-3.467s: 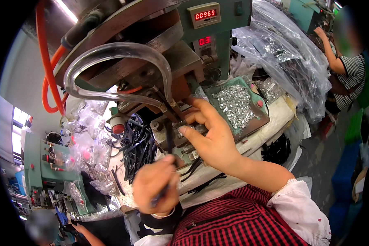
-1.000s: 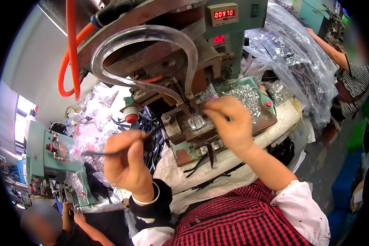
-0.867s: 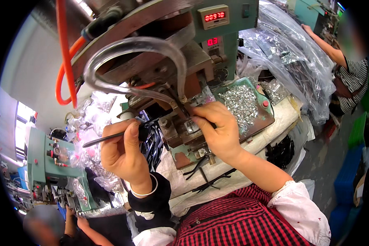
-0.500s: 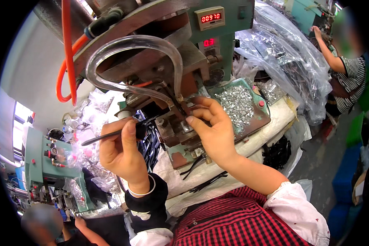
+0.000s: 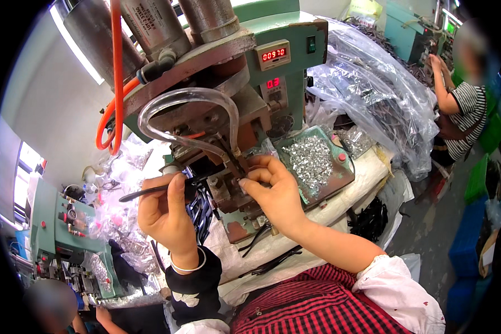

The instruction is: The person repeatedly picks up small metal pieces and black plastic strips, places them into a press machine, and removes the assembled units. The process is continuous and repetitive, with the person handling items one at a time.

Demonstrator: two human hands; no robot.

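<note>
My left hand [image 5: 170,217] is closed on a thin black strip [image 5: 145,194], one end sticking out to the left and the other pointing toward the tooling of a green press [image 5: 297,22]. My right hand [image 5: 278,200] has thumb and forefinger drawn together at the die [image 5: 219,189], just below the press's narrow head. Whatever lies between those fingertips is too small and hidden to name. A clear looped tube [image 5: 189,93] runs down to the head above both hands. To the right, small silver metal pieces [image 5: 310,161] fill a green tray [image 5: 345,177].
Black strips [image 5: 201,209] lie in a pile behind my left hand, and more black strips [image 5: 273,261] rest on the pale cloth [image 5: 234,275] nearer me. Orange hose [image 5: 117,67] hangs at the left. Co-workers sit far right [image 5: 465,106] and lower left [image 5: 53,303].
My view has tilted up, so more of the press shows. Both hands stay at the die; the left still holds the black strip. The right-hand co-worker's hands have come together.
</note>
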